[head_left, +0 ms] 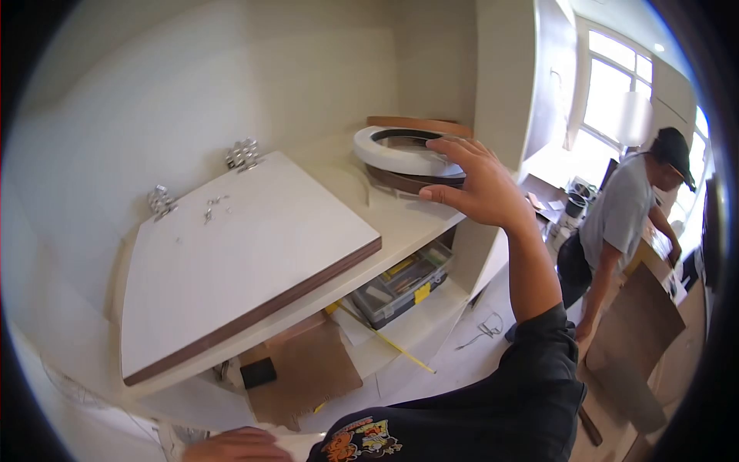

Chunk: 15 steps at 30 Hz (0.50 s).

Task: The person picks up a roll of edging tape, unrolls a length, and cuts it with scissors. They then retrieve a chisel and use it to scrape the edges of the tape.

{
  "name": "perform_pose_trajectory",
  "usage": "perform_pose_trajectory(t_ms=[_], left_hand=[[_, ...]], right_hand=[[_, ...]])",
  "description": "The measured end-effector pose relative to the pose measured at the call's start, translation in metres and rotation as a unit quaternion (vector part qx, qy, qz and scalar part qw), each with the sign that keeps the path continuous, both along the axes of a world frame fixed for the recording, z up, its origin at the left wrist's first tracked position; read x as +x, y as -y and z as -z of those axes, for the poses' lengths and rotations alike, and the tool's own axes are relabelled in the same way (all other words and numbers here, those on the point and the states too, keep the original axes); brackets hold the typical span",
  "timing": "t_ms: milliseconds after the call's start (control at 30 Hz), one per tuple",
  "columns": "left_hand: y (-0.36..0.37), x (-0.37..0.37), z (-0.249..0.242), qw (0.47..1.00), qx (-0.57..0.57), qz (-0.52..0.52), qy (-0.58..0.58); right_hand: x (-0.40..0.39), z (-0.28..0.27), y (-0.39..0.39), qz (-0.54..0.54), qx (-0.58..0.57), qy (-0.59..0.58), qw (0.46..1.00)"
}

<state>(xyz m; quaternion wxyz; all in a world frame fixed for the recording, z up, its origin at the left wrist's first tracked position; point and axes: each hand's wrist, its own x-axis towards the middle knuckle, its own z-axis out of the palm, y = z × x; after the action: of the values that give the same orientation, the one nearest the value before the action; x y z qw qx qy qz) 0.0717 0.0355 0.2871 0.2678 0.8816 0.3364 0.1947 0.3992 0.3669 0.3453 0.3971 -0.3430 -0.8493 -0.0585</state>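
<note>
**Here, an open right hand (481,181) is by a white roll (392,162)**

In the head view, the white roll sits on a brown roll (392,182), at the far right of the desk (419,215). The right hand is at the white roll's right side. Its grip is wide open, with the thumb well apart from the fingers, and has hold of nothing I can see. I can't tell if the fingertips touch the roll. The left hand (235,446) is blurry at the near edge, so I can't tell about its grip.

On the left, a white board (262,246) lies on the desk with small metal bits (208,213) on top.

To hold a ring like this well, I think the thumb should press one side and the fingers the other. A soft, even squeeze should stop the rolls sliding apart.
</note>
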Motion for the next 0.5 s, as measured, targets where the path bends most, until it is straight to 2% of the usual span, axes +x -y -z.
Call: perform_pose_trajectory(t_ms=[33, 133, 200, 267, 367, 400, 500], left_hand=[[0.010, 0.000, -0.022, 0.998, 0.046, -0.008, -0.032], [0.021, 0.022, -0.086, 0.977, 0.134, -0.121, -0.108], [0.002, 0.049, -0.112, 0.918, 0.287, -0.212, -0.170], [-0.039, 0.069, -0.134, 0.880, 0.376, -0.221, -0.190], [-0.115, 0.092, -0.160, 0.887, 0.336, -0.182, -0.260], [-0.145, 0.097, -0.160, 0.887, 0.338, -0.157, -0.271], [-0.228, 0.122, -0.155, 0.891, 0.300, -0.125, -0.319]], right_hand=[[-0.005, 0.001, -0.003, 0.004, 0.028, 0.031, 0.999], [-0.012, 0.007, -0.004, -0.014, 0.081, -0.012, 0.997], [-0.006, 0.011, 0.003, -0.018, 0.080, -0.075, 0.994], [0.002, 0.014, 0.011, -0.021, 0.062, -0.165, 0.984], [0.016, 0.027, 0.016, -0.041, -0.081, -0.248, 0.965], [0.018, 0.036, 0.014, -0.073, -0.061, -0.251, 0.963], [0.021, 0.050, 0.017, -0.049, 0.042, -0.195, 0.979]])
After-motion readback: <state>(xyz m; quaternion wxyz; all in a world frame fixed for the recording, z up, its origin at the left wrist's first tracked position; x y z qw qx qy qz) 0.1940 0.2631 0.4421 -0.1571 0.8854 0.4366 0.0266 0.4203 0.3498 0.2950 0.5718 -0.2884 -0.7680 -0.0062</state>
